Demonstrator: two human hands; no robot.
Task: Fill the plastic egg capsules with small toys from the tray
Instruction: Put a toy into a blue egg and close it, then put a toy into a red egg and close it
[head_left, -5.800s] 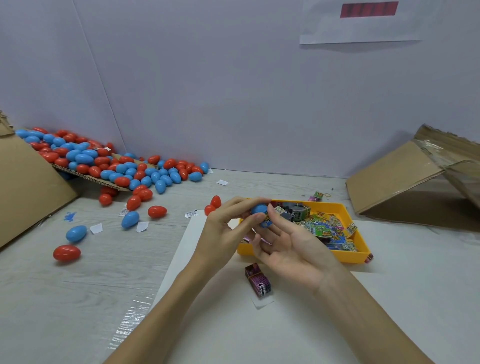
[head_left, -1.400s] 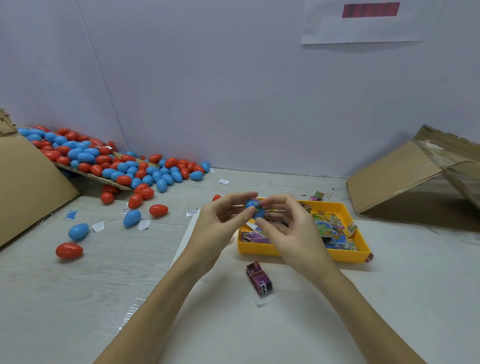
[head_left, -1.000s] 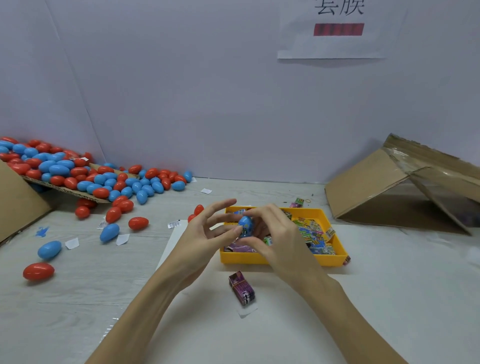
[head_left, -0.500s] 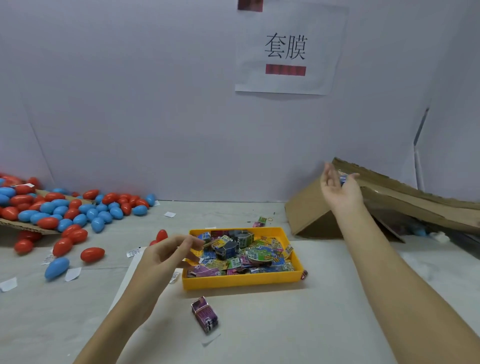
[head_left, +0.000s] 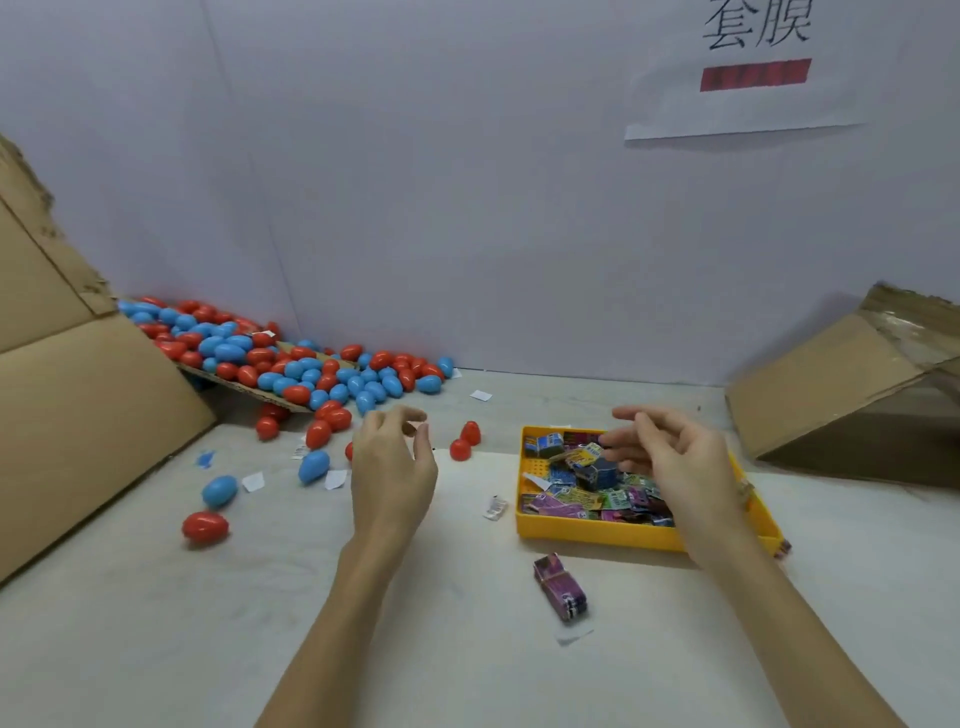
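Observation:
A yellow tray (head_left: 597, 535) of small packaged toys (head_left: 587, 478) sits right of centre on the table. My right hand (head_left: 670, 457) hovers over it, fingers loosely curled and holding nothing. Left of the tray my left hand (head_left: 392, 467) hangs in the air, also loosely curled and holding nothing. Red and blue egg capsules (head_left: 291, 364) are heaped at the back left. Two red egg halves (head_left: 465, 441) stand between my hands. Loose capsules lie nearer on the left, among them a blue one (head_left: 219, 491) and a red one (head_left: 205, 527).
A purple toy packet (head_left: 561, 587) lies in front of the tray. A cardboard box flap (head_left: 78, 415) leans at the left, and a tipped cardboard box (head_left: 831, 384) lies at the back right. Small paper scraps (head_left: 496, 506) dot the table.
My right hand came back from the cardboard box at the right, without the blue capsule, and now hangs over the tray. My left hand moved away from the tray. The view swung left.

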